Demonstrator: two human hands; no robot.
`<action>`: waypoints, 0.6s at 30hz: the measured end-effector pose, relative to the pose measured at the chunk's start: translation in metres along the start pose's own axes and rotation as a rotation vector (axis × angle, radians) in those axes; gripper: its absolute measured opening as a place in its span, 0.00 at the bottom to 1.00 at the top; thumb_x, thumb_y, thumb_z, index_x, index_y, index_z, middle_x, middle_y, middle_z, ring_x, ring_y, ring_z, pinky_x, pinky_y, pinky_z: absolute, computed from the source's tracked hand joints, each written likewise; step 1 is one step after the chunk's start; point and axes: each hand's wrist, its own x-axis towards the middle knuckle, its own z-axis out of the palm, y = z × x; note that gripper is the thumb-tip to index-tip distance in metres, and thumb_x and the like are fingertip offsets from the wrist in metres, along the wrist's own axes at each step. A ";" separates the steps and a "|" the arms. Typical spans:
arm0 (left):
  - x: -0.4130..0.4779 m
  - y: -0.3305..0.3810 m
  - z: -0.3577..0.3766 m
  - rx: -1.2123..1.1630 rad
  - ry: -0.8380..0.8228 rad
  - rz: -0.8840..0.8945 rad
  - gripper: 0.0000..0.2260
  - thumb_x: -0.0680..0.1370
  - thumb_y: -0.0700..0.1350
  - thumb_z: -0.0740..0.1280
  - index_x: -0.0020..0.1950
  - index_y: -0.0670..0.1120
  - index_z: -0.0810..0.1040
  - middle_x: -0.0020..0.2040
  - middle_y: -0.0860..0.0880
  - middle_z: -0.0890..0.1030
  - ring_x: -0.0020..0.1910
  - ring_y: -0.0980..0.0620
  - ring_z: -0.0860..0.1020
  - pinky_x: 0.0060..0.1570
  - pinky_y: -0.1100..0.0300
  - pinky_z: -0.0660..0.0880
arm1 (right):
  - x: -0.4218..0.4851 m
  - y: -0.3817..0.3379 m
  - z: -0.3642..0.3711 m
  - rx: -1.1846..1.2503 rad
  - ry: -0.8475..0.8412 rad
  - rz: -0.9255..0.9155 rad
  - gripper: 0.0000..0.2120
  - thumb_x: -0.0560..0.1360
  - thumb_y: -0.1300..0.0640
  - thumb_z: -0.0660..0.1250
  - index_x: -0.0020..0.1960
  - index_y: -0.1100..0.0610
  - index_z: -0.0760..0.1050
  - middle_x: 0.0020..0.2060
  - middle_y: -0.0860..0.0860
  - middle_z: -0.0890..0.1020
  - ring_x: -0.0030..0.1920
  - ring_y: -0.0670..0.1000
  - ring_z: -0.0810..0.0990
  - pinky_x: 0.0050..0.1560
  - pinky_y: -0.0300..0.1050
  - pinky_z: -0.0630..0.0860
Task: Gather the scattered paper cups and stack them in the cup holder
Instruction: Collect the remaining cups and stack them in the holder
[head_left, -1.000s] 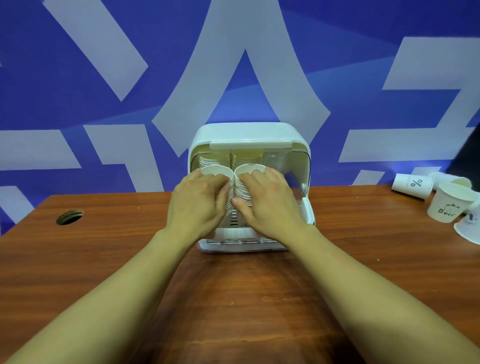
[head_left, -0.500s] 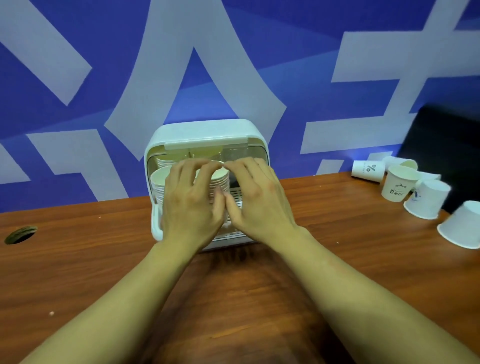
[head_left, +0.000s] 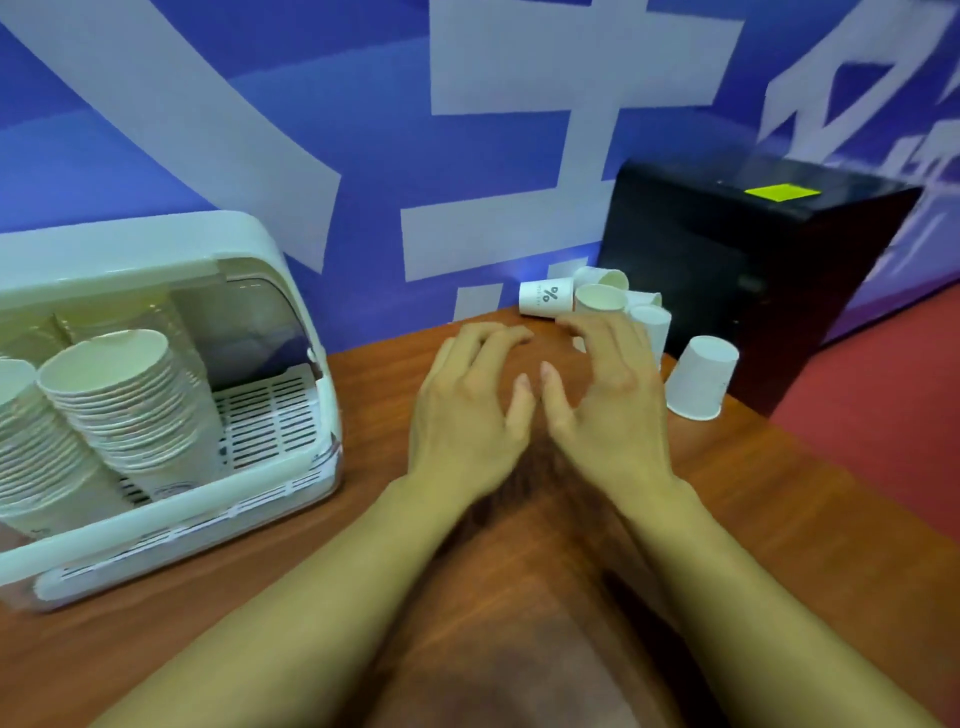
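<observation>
Over the table (head_left: 753, 545): left hand (head_left: 467, 415) and right hand (head_left: 613, 410) empty, fingers spread.
Loose cups (head_left: 546, 297): just ahead, rightward; right hand nearer.

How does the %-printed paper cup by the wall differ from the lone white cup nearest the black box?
The white paper cup printed with a % sign lies on its side; the plain white paper cup stands mouth down. The printed one sits among other cups; the plain one stands apart. Both sit loose on the wooden table.
</observation>
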 end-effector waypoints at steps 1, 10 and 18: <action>0.003 0.005 0.014 -0.032 -0.039 0.001 0.16 0.74 0.42 0.66 0.62 0.46 0.78 0.58 0.50 0.77 0.56 0.49 0.76 0.57 0.53 0.74 | 0.001 0.015 -0.005 -0.032 0.044 0.047 0.16 0.71 0.59 0.69 0.59 0.60 0.75 0.54 0.55 0.78 0.55 0.56 0.74 0.58 0.52 0.73; 0.038 0.020 0.136 -0.137 -0.239 -0.003 0.17 0.75 0.45 0.67 0.64 0.50 0.76 0.63 0.53 0.75 0.60 0.52 0.74 0.59 0.55 0.72 | 0.005 0.112 -0.014 -0.243 0.097 0.320 0.21 0.69 0.58 0.70 0.62 0.59 0.74 0.61 0.55 0.75 0.64 0.57 0.69 0.60 0.54 0.69; 0.072 0.002 0.214 0.030 -0.308 0.102 0.23 0.74 0.45 0.66 0.70 0.51 0.72 0.70 0.52 0.70 0.69 0.50 0.67 0.65 0.51 0.68 | -0.001 0.146 -0.011 -0.304 -0.046 0.440 0.24 0.73 0.53 0.68 0.68 0.56 0.70 0.67 0.49 0.72 0.71 0.53 0.64 0.67 0.53 0.64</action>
